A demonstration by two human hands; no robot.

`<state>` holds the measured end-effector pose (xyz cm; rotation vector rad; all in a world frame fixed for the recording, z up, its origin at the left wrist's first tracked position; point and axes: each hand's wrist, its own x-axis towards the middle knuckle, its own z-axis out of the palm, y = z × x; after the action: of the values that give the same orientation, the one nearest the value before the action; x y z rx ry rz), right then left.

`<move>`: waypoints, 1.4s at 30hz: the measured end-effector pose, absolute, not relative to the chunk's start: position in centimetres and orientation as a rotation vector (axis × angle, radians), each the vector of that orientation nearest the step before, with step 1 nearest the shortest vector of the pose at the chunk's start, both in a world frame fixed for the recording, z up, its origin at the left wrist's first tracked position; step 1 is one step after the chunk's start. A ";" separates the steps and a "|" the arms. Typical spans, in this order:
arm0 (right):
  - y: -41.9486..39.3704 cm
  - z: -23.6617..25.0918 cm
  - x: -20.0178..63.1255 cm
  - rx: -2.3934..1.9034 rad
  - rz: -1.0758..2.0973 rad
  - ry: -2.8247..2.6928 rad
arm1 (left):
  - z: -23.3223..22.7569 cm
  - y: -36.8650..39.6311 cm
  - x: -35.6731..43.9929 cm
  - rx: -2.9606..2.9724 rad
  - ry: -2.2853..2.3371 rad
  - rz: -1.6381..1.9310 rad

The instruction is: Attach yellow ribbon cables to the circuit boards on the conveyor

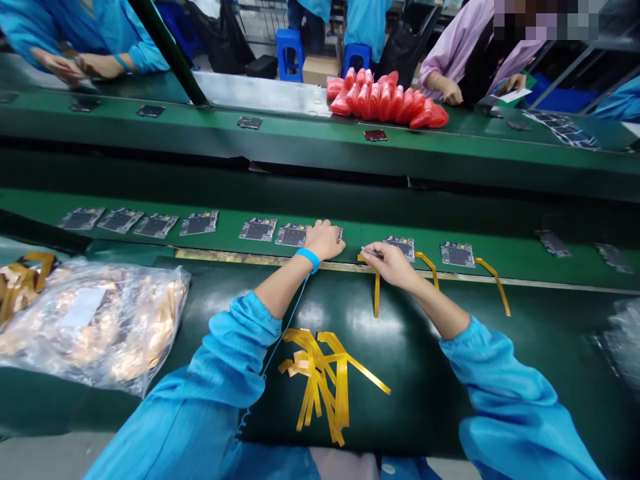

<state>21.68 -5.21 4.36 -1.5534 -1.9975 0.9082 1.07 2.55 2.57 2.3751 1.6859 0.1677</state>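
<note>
Loose yellow strips [320, 383] heaped nearest, nine circuit boards [258, 229] in a row, left hand [325, 240] flat on one, right hand [393, 263] pinching slim tool [371, 253] pointing left.

**Boards and ribbon strips on the green belt**

The left hand [326, 240] lies palm down, fingers curled, on a circuit board [295, 235] on the green belt [500, 253]; the board is small, grey, rectangular and flat, mostly showing at the hand's left. The right hand [390, 263] pinches a thin silver tool [371, 253], its tip at the left edge of a second board [400, 247] just to the right. A yellow ribbon strip [376, 290] hangs from that spot, bent down over the belt's edge onto the dark worktop [425, 373]. Another strip [429, 267] curves off the second board's right side.
</note>
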 end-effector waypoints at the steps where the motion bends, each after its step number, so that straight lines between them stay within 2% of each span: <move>1: -4.6 3.9 21.7 -1.562 0.909 -1.991 | 2.6 2.5 1.2 2.371 1.683 0.173; 9: -1.0 1.2 20.4 -1.840 0.822 -1.909 | 2.7 2.6 0.8 2.344 1.609 0.170; 19: 0.0 2.0 18.9 -2.079 0.746 -1.878 | 0.5 1.0 -1.5 2.570 1.262 0.515; 33: -0.3 2.4 20.4 -2.106 0.734 -1.901 | 0.0 0.7 -0.7 2.602 1.169 0.539; 42: 0.5 3.7 21.0 -2.172 0.700 -2.027 | 0.2 0.0 0.2 2.727 1.127 0.413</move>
<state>21.04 0.49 3.75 -2.1717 -2.0273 0.7005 0.21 0.04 0.17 2.7272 1.1272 0.4133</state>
